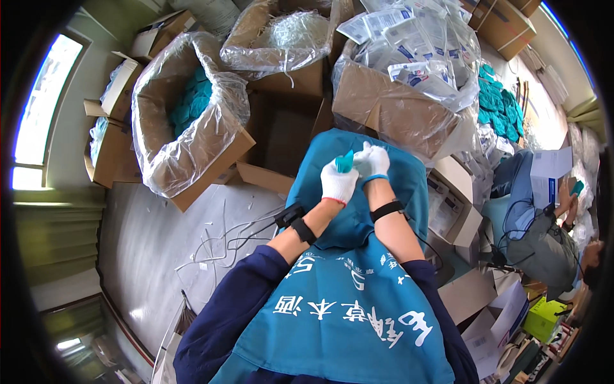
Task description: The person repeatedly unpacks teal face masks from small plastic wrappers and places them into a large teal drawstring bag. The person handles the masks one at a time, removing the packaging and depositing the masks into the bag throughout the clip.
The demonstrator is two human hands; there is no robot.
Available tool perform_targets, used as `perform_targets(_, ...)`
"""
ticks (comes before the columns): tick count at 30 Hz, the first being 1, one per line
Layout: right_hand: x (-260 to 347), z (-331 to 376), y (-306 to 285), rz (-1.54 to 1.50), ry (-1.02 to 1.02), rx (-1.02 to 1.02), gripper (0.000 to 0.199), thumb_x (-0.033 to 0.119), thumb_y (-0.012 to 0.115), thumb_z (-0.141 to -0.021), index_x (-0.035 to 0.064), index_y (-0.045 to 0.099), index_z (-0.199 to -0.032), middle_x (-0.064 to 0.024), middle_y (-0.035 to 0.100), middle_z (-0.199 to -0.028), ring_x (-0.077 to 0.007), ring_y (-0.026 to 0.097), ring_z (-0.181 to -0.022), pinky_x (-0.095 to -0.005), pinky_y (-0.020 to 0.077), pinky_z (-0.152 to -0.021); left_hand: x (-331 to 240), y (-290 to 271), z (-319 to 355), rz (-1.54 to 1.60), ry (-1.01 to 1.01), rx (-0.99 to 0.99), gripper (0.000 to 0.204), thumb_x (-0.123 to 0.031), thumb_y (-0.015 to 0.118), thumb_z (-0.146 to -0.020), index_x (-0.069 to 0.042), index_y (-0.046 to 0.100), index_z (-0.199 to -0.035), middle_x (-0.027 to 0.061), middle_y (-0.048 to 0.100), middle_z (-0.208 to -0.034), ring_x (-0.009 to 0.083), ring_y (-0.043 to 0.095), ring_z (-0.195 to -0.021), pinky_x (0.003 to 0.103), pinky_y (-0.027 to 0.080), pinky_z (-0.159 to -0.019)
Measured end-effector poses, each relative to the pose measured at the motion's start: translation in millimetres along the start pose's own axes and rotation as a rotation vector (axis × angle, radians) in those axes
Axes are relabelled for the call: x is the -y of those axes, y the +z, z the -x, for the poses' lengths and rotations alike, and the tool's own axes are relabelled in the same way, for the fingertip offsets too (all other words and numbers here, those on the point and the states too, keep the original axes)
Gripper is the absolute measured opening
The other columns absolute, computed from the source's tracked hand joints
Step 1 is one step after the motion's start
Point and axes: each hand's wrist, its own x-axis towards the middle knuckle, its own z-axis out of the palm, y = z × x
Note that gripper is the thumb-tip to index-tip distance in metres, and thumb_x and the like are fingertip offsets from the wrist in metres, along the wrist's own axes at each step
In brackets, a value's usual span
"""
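1. Holding one small teal piece (344, 161) between them, two white-gloved hands meet over a teal apron (358, 307) spread across the lap; the left hand (338, 182) is closed around the piece's lower end, and the right hand (373, 160) is curled against its upper side, fingers together and touching the left.
2. Two black straps show, one on each wrist, the left one (295, 223) carrying a small black unit with a cable.
3. Three large cardboard boxes lined with clear plastic stand ahead: one at the left (192, 121) holds teal pieces, one in the middle (281, 38) holds pale tangled strips, one at the right (409, 83) is heaped with sealed white-and-blue pouches.
4. One open, dark cardboard box (281, 137) sits just beyond the hands, between the lined boxes.
5. Two smaller cartons (115, 121) are stacked by the wall at far left.
6. Loose white strips (217, 237) lie scattered on the grey floor beside the left forearm.
7. One heap of teal pieces (502, 105) lies at upper right, well apart from the hands.
8. One other person (550, 243) sits at the right edge, holding something teal; white cartons (454, 211) stand between that person and the apron.
9. One green box (543, 317) sits at lower right.
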Motion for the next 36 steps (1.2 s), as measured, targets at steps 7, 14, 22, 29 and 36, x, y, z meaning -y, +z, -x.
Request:
perform_targets(7, 29.8, -9.4, 47.3, -0.638, 0.455, -0.173, 0.025, 0.020, 0.061, -0.093, 0.0015, 0.070, -0.079, -0.0171, 0.067, -0.074, -0.0297, 0.065, -0.063, -0.0403, 0.0480, -0.056, 9.4, -19.8, 8.5, 0.038, -0.007, -0.051, 0.017, 0.007, 0.062, -0.076, -0.001, 0.068, -0.090, -0.0011, 0.066, -0.083, 0.0077, 0.059, -0.076, 0.024, 0.048, -0.068)
perform_targets(14, -48.2, -49.7, -48.4, -1.066, 0.685, -0.041, 0.020, 0.022, 0.049, -0.099, 0.0088, 0.055, -0.084, -0.0034, 0.050, -0.062, -0.0150, 0.048, -0.040, -0.0314, 0.0413, -0.037, -63.8, -70.5, 73.2, 0.496, -0.235, 0.195, 0.004, -0.003, 0.062, -0.085, -0.004, 0.063, -0.081, 0.0014, 0.061, -0.070, 0.0133, 0.060, -0.062, 0.030, 0.048, -0.056)
perform_targets(22, -78.3, 3.6, -127.2, -1.461, 0.582, -0.019, 0.029, 0.026, 0.050, -0.102, 0.0013, 0.060, -0.113, -0.0084, 0.060, -0.068, -0.0119, 0.053, -0.046, -0.0275, 0.0425, -0.036, -76.7, -198.8, -36.4, 0.256, -0.088, -0.261, 0.023, -0.023, 0.075, -0.088, -0.009, 0.073, -0.106, -0.0002, 0.067, -0.085, 0.0093, 0.058, -0.069, 0.029, 0.044, -0.057)
perform_targets(29, -60.4, 51.0, -163.5, -2.005, 0.646, 0.050, 0.022, 0.022, 0.053, -0.104, 0.0020, 0.061, -0.104, 0.0046, 0.034, -0.059, -0.0108, 0.037, -0.046, -0.0261, 0.0354, -0.047, -88.7, -350.9, -177.4, 0.803, -0.023, -0.283, 0.046, -0.021, 0.055, -0.097, -0.015, 0.048, -0.142, 0.0077, 0.057, -0.134, 0.0218, 0.056, -0.119, 0.041, 0.042, -0.104)
perform_targets(36, -46.6, 64.1, -201.2, -2.310, 0.604, 0.299, 0.025, 0.026, 0.047, -0.107, 0.0051, 0.061, -0.105, 0.0048, 0.033, -0.061, -0.0079, 0.028, -0.044, -0.0240, 0.0257, -0.041, -71.2, -125.4, -51.2, -0.320, 0.298, 0.517, 0.048, -0.011, 0.072, -0.084, -0.001, 0.060, -0.130, 0.0123, 0.065, -0.127, 0.0183, 0.064, -0.113, 0.033, 0.050, -0.100)
